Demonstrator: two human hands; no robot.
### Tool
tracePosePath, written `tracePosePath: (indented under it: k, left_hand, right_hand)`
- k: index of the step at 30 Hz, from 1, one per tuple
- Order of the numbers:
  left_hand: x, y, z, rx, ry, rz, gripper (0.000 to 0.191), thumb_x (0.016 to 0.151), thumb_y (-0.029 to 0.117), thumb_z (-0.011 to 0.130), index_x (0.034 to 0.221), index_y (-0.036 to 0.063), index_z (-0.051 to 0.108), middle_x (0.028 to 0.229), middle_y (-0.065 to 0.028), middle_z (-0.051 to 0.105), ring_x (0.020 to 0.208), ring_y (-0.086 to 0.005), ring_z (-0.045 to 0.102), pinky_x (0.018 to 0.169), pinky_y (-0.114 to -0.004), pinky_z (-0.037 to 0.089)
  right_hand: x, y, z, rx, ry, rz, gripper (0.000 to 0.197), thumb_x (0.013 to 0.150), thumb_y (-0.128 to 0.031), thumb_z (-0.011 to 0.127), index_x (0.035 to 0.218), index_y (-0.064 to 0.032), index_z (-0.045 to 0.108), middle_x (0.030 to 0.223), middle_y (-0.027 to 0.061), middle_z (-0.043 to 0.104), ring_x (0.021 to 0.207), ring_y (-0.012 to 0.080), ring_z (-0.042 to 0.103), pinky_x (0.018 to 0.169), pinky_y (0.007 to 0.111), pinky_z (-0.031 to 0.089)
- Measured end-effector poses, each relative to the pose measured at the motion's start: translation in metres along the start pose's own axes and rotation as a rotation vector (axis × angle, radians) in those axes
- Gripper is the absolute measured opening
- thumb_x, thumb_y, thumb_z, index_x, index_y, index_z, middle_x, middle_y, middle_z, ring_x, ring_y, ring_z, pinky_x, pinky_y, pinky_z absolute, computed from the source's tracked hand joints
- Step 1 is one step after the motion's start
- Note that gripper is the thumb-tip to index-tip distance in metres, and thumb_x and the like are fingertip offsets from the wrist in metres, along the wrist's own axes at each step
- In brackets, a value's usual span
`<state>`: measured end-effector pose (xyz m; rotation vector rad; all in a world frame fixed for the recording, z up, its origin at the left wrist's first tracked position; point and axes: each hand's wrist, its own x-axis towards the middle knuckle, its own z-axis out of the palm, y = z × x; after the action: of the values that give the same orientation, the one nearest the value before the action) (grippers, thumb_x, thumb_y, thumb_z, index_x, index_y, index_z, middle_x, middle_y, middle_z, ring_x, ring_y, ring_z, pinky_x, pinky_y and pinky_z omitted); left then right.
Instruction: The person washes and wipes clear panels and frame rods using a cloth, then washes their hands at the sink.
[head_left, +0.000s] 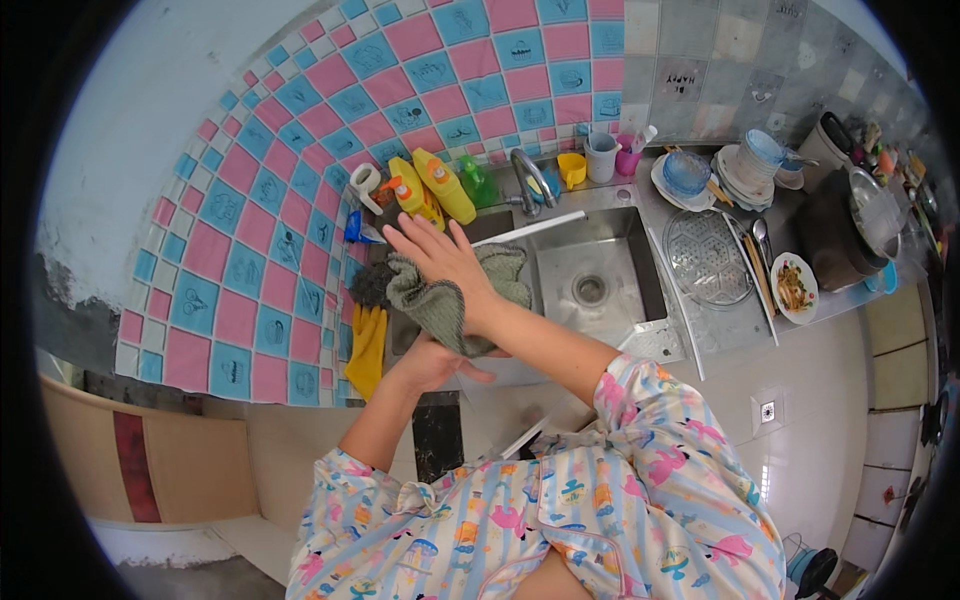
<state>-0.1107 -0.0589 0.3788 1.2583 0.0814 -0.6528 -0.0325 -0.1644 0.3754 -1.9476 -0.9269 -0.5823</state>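
Observation:
A grey-green dishcloth (424, 300) is bunched between my hands, in front of the sink's left basin, with part of it spreading right behind my wrist. My left hand (435, 365) supports the cloth from below, its fingers partly hidden under the fabric. Laid against the cloth from the other side is my right hand (448, 264), its fingers stretched out and apart. Folds of cloth cover part of its palm. Just left of the cloth sit a dark scrubber-like bundle (370, 285) and a yellow rubber glove (366, 349).
The steel sink basin (577, 259) lies right, below a curved faucet (534, 176). Yellow bottles (444, 187) and a green pump bottle (477, 182) line the back. Stacked bowls (759, 161), a glass lid (709, 259) and a plate of food (793, 289) stand farther right.

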Motion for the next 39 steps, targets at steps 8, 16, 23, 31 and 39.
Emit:
tracePosePath:
  k: [8, 16, 23, 31, 39]
  left_hand:
    - [-0.03, -0.009, -0.052, -0.148, -0.348, 0.052, 0.079, 0.073, 0.006, 0.054, 0.14, 0.013, 0.013, 0.128, -0.0275, 0.04, 0.111, -0.0421, 0.049, 0.071, -0.042, 0.054]
    - [-0.022, -0.013, -0.067, 0.072, -0.423, 0.012, 0.075, 0.072, 0.002, 0.047, 0.139, 0.011, 0.015, 0.13, -0.0202, 0.041, 0.112, -0.0354, 0.05, 0.073, -0.041, 0.053]
    - [-0.011, -0.013, -0.06, 0.079, -0.584, -0.051, 0.079, 0.071, 0.007, 0.05, 0.141, 0.0118, 0.012, 0.13, -0.0233, 0.041, 0.11, -0.0399, 0.05, 0.07, -0.04, 0.053]
    - [0.008, -0.001, -0.045, 0.09, -0.816, -0.12, 0.08, 0.073, 0.004, 0.046, 0.142, 0.0118, 0.007, 0.131, -0.0236, 0.04, 0.112, -0.0358, 0.05, 0.071, -0.034, 0.053]
    - [0.058, -0.016, -0.022, -0.023, -0.909, -0.151, 0.085, 0.069, 0.007, 0.052, 0.141, 0.0086, 0.007, 0.128, -0.0276, 0.041, 0.109, -0.0451, 0.049, 0.065, -0.041, 0.055]
  right_hand:
    - [-0.023, 0.11, 0.006, -0.646, 0.012, 0.393, 0.059, 0.076, -0.032, 0.056, 0.127, -0.009, 0.038, 0.12, 0.0112, 0.047, 0.111, 0.0245, 0.046, 0.092, 0.049, 0.031]
    - [-0.001, -0.01, 0.025, -0.231, -0.248, 0.138, 0.022, 0.062, -0.026, 0.06, 0.078, -0.0105, 0.057, 0.084, 0.0081, 0.059, 0.085, 0.028, 0.056, 0.072, 0.036, 0.04]
    - [-0.057, 0.08, -0.035, -0.472, -0.301, 0.286, 0.023, 0.062, -0.028, 0.061, 0.077, -0.0099, 0.061, 0.07, 0.0133, 0.06, 0.068, 0.0335, 0.059, 0.059, 0.04, 0.046]
    - [-0.239, 0.18, -0.147, -0.724, -0.118, 0.684, 0.023, 0.064, -0.026, 0.062, 0.079, -0.0081, 0.063, 0.077, 0.0171, 0.062, 0.071, 0.0368, 0.058, 0.063, 0.042, 0.047]
    - [-0.225, 0.074, -0.145, -0.616, 1.019, 0.68, 0.016, 0.084, -0.015, 0.048, 0.089, -0.0057, 0.06, 0.085, 0.0108, 0.058, 0.079, 0.0251, 0.053, 0.073, 0.032, 0.04]
